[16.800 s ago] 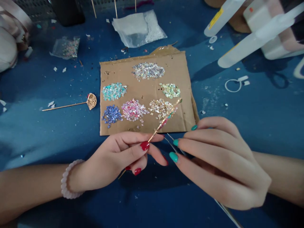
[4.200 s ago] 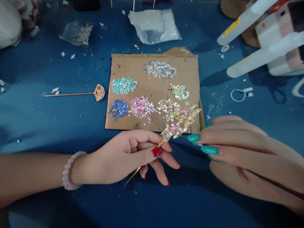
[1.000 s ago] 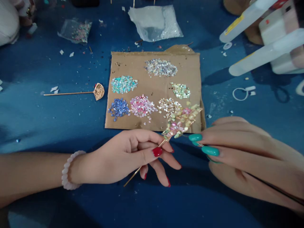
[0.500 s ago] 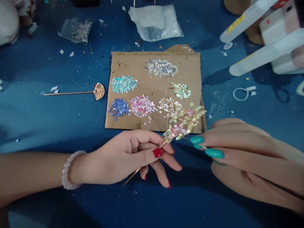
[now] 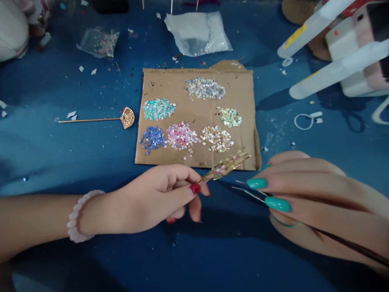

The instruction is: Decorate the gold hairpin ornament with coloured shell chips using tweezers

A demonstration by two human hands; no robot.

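Between thumb and fingers, my left hand (image 5: 152, 198) pinches a gold hairpin (image 5: 227, 165) by its stem. The hairpin's head, set with pale green, yellow and pink chips, is seen nearly edge-on above the front edge of the cardboard (image 5: 170, 159). My right hand (image 5: 322, 194) is closed around tweezers (image 5: 251, 194). The parted tips point left, just below and apart from the hairpin head, with nothing visible between them. Chips lie in piles on the cardboard: blue (image 5: 152, 138), pink (image 5: 181, 136), cream (image 5: 217, 138), pale green (image 5: 230, 117), turquoise (image 5: 159, 109) and silvery (image 5: 205, 88).
Another gold hairpin (image 5: 91, 120) with a fan-shaped head lies left of the cardboard. Behind it are a bag of coloured chips (image 5: 105, 42) and a white plastic bag (image 5: 197, 32). Two translucent tubes (image 5: 337, 71) and a white ring (image 5: 303, 121) are at right.
The hairpin has turned from showing its decorated face to nearly edge-on, and moved slightly left and down. The tweezers' tips, mostly hidden before, now show parted and apart from it.
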